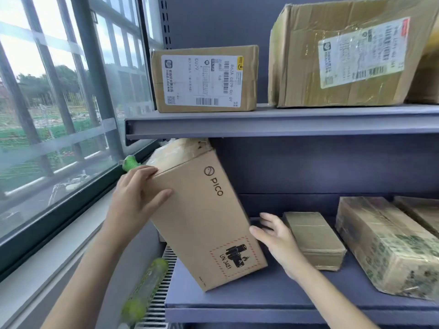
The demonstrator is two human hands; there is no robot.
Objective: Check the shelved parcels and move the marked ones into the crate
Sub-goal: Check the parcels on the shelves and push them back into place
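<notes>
A person's two bare hands steady a tall cardboard PICO box (204, 217) that leans tilted at the left end of the lower shelf (285, 298), its bottom corner on the shelf and its top tucked under the upper shelf (285, 122). A red-dashed battery warning mark reading UN 3481 is printed near its lower end.

The left hand (135, 198) curls over the box's upper left edge, fingers on top and thumb pressed flat on the front face. The right hand (275, 236) lies against the box's right side with fingers nearly straight and spread; whether they grip is unclear.

Just beyond the right fingertips sits a small brown parcel (313, 238), close enough to crowd that hand. Further right lies a taped parcel with green print (384, 245), and another parcel edge at the frame's right.

Above the left fingers, a labelled box (204, 79) stands on the upper shelf, with a large crumpled carton (344, 58) to its right.

Behind the left fingers is something green (130, 162), blurred, by the window (59, 91). Below the left forearm lies a green-patterned tube (145, 290) on a slatted vent (161, 293).
</notes>
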